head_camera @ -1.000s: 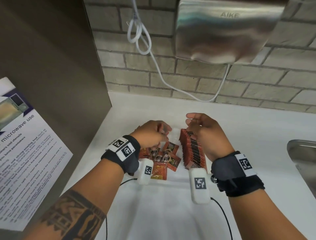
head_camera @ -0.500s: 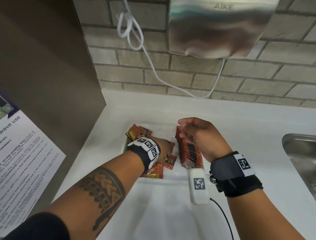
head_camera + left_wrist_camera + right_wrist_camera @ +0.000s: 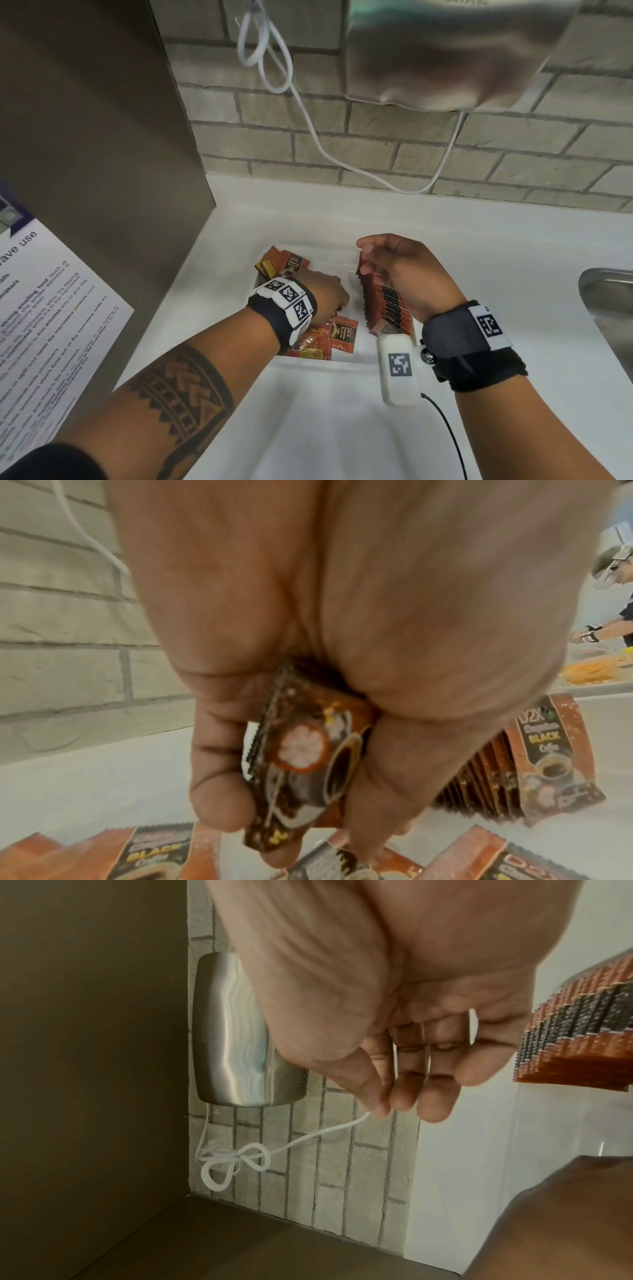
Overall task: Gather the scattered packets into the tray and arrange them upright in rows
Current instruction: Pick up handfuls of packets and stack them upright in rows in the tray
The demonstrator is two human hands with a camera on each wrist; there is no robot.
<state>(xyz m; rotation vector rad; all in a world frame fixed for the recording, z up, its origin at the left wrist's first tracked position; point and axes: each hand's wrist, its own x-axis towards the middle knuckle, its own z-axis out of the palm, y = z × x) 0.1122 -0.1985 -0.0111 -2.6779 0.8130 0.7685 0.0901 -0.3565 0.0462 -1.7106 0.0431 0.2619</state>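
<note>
A clear tray (image 3: 342, 361) sits on the white counter. Brown coffee packets (image 3: 344, 337) lie loose in its left half, with more at the far left corner (image 3: 284, 263). A row of upright packets (image 3: 387, 308) fills its right side. My left hand (image 3: 329, 294) reaches down among the loose ones; the left wrist view shows its fingers curled round a brown packet (image 3: 301, 772), with the row (image 3: 548, 764) behind. My right hand (image 3: 394, 260) hovers at the row's far end. In the right wrist view its fingers (image 3: 411, 1091) hang loosely curled and hold nothing, beside the row (image 3: 582, 1031).
A steel hand dryer (image 3: 445, 51) with a looped white cord (image 3: 308, 113) hangs on the brick wall behind. A brown panel (image 3: 85, 137) with a printed notice (image 3: 41, 325) stands on the left. A steel sink (image 3: 609, 308) lies at the right. Another person (image 3: 613, 601) works far off.
My left hand dropped from beside the right hand into the loose packets and gripped one. The right hand stayed over the row's far end.
</note>
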